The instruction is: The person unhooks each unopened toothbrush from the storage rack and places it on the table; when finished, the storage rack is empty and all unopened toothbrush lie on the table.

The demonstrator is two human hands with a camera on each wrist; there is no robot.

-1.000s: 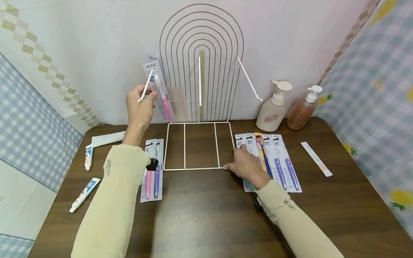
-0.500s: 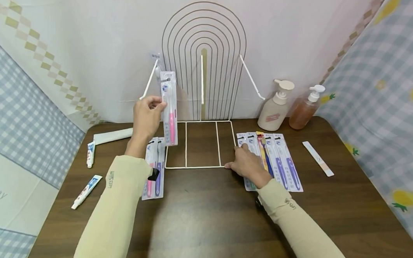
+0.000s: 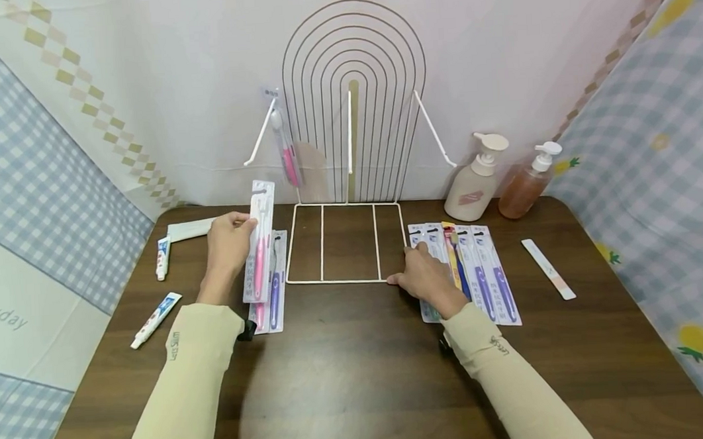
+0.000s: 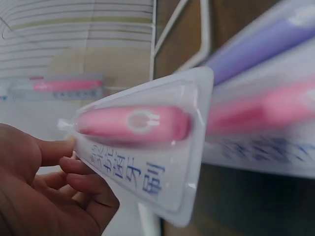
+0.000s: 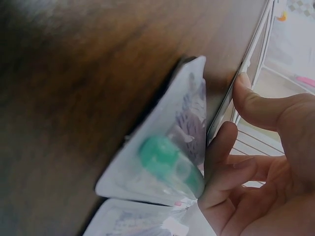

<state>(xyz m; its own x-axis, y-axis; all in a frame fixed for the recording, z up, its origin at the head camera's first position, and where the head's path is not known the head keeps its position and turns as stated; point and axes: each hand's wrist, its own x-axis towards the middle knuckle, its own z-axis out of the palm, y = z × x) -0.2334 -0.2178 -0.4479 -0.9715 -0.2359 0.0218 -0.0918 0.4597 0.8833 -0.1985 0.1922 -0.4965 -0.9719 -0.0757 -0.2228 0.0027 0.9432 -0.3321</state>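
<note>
My left hand [image 3: 228,249] pinches the edge of a carded pink toothbrush [image 3: 260,251], its pack tilted over two carded toothbrushes [image 3: 276,300] on the table, one pink and one purple. In the left wrist view thumb and fingers meet at the pack's edge. Another pink toothbrush pack [image 3: 289,162] hangs on the left prong of the white wire rack [image 3: 350,281]. My right hand [image 3: 424,278] grips the front right corner of the rack's base, thumb at the front wire. Its fingers lie beside a toothbrush pack with a green handle [image 5: 160,157], partly hidden under the hand.
Several carded toothbrushes [image 3: 494,278] lie right of the rack. Two pump bottles, one cream [image 3: 469,190] and one amber [image 3: 521,189], stand behind. Toothpaste tubes [image 3: 156,320] and a white strip [image 3: 187,229] lie left; a narrow packet [image 3: 548,269] lies right. The rack's middle and right prongs stick out forward.
My left hand has drawn the pink toothbrush pack off the left prong and brought it down and left over the packs on the table. My right hand stays at the rack's corner.
</note>
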